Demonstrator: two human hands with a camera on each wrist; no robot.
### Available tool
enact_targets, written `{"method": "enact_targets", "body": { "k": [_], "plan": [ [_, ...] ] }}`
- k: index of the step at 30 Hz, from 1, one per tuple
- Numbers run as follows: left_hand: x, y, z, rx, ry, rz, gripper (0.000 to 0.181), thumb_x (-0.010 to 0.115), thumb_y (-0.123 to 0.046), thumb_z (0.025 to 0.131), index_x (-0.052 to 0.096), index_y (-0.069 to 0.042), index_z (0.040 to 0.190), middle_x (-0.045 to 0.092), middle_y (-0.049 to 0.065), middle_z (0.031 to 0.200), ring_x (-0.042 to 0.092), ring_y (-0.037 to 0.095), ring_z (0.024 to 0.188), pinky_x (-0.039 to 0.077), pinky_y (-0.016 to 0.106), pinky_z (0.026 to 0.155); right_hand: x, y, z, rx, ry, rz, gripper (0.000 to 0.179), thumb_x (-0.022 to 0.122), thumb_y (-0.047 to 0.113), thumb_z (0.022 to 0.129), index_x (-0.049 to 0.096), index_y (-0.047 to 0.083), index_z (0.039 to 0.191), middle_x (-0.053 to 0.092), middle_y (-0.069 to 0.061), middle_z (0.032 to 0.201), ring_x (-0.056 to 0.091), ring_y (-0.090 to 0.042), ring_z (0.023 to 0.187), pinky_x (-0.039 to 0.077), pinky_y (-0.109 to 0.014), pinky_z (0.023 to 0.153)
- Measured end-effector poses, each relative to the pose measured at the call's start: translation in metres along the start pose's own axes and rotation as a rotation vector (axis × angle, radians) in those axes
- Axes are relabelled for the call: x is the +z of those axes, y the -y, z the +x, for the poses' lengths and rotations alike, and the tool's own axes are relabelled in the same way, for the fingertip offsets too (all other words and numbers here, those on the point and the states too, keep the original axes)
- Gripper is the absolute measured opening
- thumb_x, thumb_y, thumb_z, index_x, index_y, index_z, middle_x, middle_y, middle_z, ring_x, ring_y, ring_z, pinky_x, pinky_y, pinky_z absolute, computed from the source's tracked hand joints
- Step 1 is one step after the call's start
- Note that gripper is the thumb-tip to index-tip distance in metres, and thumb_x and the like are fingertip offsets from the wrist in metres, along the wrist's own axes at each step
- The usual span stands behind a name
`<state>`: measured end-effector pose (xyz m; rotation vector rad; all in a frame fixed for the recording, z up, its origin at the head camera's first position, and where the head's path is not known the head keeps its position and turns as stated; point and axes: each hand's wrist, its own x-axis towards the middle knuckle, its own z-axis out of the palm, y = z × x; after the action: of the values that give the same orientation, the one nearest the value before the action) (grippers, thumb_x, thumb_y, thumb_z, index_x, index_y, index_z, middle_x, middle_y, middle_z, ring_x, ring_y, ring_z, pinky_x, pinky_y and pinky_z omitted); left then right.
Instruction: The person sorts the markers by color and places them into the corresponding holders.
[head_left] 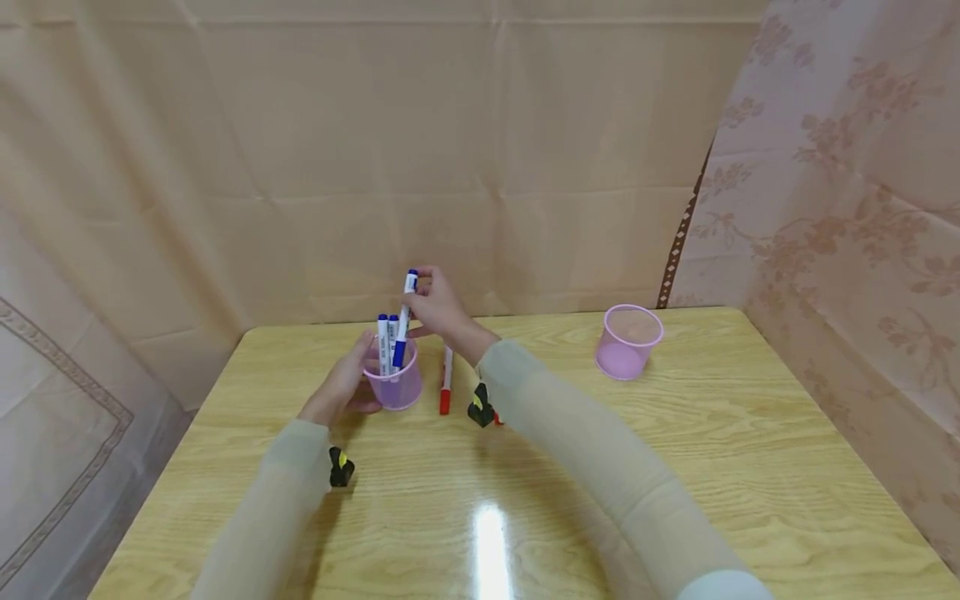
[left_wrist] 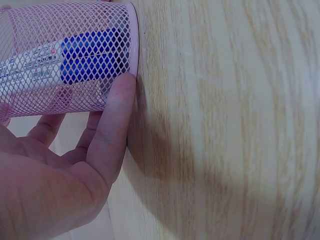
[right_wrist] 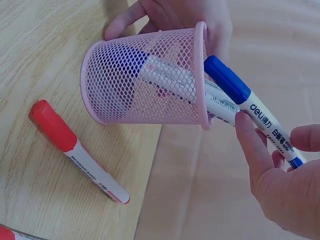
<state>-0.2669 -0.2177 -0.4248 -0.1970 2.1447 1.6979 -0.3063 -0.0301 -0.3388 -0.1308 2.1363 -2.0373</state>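
Note:
My left hand [head_left: 347, 382] holds a pink mesh pen cup [head_left: 402, 392] from its left side, the thumb by the base in the left wrist view. Inside the cup stand two white whiteboard markers [head_left: 383, 337] with blue ends, their blue caps [left_wrist: 87, 60] down near the bottom. With thumb and fingers my right hand [head_left: 437, 307] pinches another blue whiteboard marker [right_wrist: 267, 120]. It tilts with its blue cap [right_wrist: 227, 80] down, right at the cup's rim. Beside the cup a red whiteboard marker [right_wrist: 82, 155] lies on the table.
A second pink mesh cup [head_left: 628, 343] stands at the back right of the wooden table [head_left: 720, 433]. Part of another red marker [right_wrist: 10, 234] shows at the lower left in the right wrist view. A beige curtain [head_left: 360, 167] hangs behind the table.

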Motion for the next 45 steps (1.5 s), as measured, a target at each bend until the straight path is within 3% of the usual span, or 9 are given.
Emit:
{"method": "enact_targets", "body": {
  "k": [29, 45],
  "plan": [
    [-0.001, 0.001, 0.001, -0.001, -0.001, 0.003, 0.092, 0.02, -0.077, 0.098, 0.034, -0.005, 0.154, 0.046, 0.026, 0.147, 0.057, 0.04, 0.118, 0.058, 0.044, 0.081, 0.01, -0.008, -0.001, -0.025, 0.021, -0.022, 0.049, 0.059, 0.0, 0.1, 0.039, 0.007, 0.144, 0.058, -0.013, 0.104, 0.063, -0.027, 0.087, 0.061, -0.049, 0.073],
    [0.002, 0.003, 0.003, -0.014, -0.01, -0.015, 0.097, 0.021, -0.08, 0.095, 0.034, -0.004, 0.154, 0.046, 0.026, 0.147, 0.056, 0.041, 0.119, 0.058, 0.045, 0.082, 0.015, -0.015, -0.004, -0.057, 0.033, -0.177, 0.049, 0.061, 0.005, 0.101, 0.04, 0.009, 0.145, 0.057, -0.013, 0.113, 0.064, -0.026, 0.09, 0.062, -0.04, 0.07]
  ]
}}
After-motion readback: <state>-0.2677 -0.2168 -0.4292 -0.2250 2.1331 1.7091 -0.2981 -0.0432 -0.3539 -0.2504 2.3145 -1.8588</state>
